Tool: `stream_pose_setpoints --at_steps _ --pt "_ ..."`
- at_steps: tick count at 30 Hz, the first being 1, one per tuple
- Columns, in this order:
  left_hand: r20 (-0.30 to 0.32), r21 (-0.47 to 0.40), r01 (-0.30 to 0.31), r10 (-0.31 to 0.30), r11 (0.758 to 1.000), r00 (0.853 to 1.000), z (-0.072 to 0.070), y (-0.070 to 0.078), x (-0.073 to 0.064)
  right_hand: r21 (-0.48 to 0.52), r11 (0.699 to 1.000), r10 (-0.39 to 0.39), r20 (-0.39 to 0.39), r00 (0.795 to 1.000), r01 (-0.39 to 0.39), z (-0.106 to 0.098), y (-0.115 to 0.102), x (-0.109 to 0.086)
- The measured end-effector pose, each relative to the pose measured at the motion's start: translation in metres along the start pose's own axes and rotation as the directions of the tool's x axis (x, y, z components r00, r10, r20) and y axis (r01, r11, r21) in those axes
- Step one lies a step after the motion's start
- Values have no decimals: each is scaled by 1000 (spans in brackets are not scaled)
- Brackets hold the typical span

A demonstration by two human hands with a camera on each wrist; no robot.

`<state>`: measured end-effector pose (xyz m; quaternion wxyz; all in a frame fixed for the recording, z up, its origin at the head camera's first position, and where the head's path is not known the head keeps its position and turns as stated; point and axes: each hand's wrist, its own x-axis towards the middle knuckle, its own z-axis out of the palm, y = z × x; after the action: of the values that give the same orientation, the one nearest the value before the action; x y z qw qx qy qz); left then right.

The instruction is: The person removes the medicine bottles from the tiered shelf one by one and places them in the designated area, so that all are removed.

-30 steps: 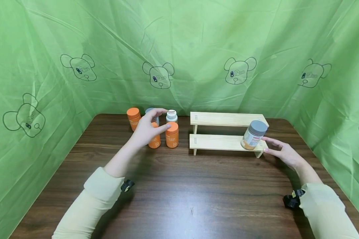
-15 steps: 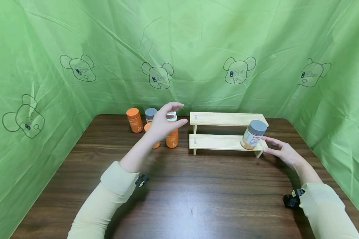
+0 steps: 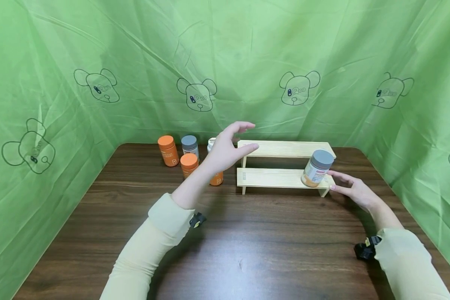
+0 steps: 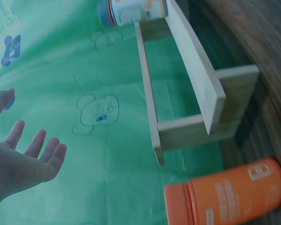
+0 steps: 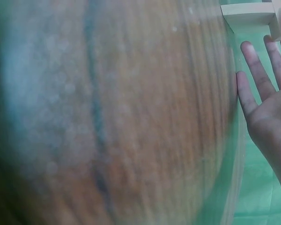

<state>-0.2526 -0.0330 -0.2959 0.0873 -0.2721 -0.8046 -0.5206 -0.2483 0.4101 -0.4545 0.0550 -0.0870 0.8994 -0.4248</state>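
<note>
My left hand [image 3: 226, 148] hangs in the air with its fingers spread, overlapping the left end of a two-step wooden shelf rack [image 3: 281, 178] in the head view. Nothing is in its grasp; the left wrist view shows the palm [image 4: 18, 168] bare. Behind and below that hand, an orange bottle [image 3: 216, 179] and a white bottle [image 3: 210, 144] are partly hidden. My right hand [image 3: 354, 192] is at the rack's right end, fingertips right at the lower step's edge. Beside them a grey-lidded bottle [image 3: 316, 168] stands on the lower step.
To the left on the wooden table [image 3: 225, 250] stand an orange bottle [image 3: 168, 151], another grey-lidded bottle [image 3: 189, 145] and a further orange bottle [image 3: 189, 162]. A green curtain [image 3: 247, 62] with bear drawings encloses the back and sides.
My left hand has moved right, from above the orange bottles to the rack's left end, uncovering the bottles at left. The right hand and the bottle on the rack have stayed put.
</note>
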Motion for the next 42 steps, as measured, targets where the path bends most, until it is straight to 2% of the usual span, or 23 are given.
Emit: stream_pose_setpoints --at_steps 6,13,25,35,42 --pt "21 -36 -16 17 999 1000 19 7 10 -6 999 33 -6 999 -33 1 -2 0" --pt "64 -15 -45 46 999 997 45 10 21 -21 1000 4 5 1000 -4 2 1 0" --pt "145 -82 3 9 997 989 87 18 35 -3 1000 -20 10 1000 20 2 5 -1" --pt "182 -110 56 -36 992 983 122 6 40 -11 1000 -8 18 1000 8 2 1 0" --pt "190 -47 -29 37 998 981 149 -6 43 -10 1000 -19 16 1000 19 1 -1 1"
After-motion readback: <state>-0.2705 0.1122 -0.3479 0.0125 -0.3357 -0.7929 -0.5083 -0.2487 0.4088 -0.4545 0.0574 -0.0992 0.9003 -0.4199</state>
